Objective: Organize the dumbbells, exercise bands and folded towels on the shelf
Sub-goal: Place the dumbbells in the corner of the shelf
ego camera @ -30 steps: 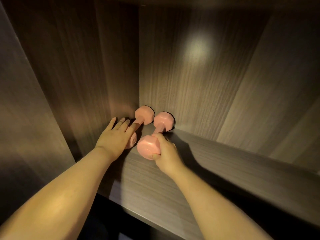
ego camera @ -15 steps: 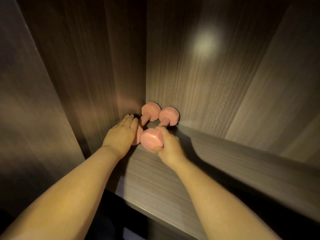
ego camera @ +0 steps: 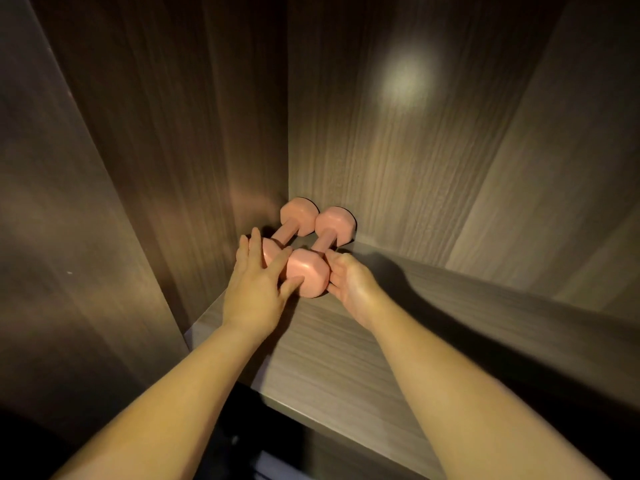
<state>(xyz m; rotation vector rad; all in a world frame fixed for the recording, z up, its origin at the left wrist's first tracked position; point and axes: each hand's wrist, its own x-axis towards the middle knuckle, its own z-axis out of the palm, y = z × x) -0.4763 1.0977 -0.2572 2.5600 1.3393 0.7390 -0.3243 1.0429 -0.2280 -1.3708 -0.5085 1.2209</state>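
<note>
The right hand (ego camera: 349, 285) is gripping the near head of the right dumbbell (ego camera: 308, 275), the left hand (ego camera: 254, 289) is lying flat-fingered across it and the left dumbbell (ego camera: 298, 216) in the back corner of the shelf (ego camera: 329, 358), and I am fearing a pinch if the heads knock

Inside a wood-grain storage cupboard (ego camera: 398, 161), pink dumbbells (ego camera: 334, 225) kept on its shelf (ego camera: 346, 358).
</note>
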